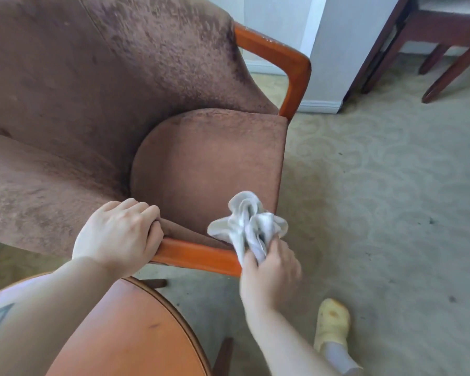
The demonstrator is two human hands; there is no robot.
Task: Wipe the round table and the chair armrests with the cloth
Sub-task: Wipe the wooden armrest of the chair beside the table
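Your near armrest (pixel 198 256) hemmed: left hand (pixel 117 237) grips back end, round table (pixel 136 335) crowds below; carpet (pixel 377 199) side open

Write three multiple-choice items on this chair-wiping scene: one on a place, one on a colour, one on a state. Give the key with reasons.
1. Where is the left hand?
A. flat on the round table
B. gripping the near armrest
C. on the far armrest

2. What colour is the cloth?
A. light grey
B. red
C. dark green

3. How is the cloth held?
A. spread flat on the seat
B. draped over the chair back
C. bunched in the right hand

Key: 1 B, its fingers curl over the armrest where wood meets upholstery. 2 A, the folds look pale grey. 3 C, the hand is closed on its lower end at the armrest's front end, the rest crumpled above.
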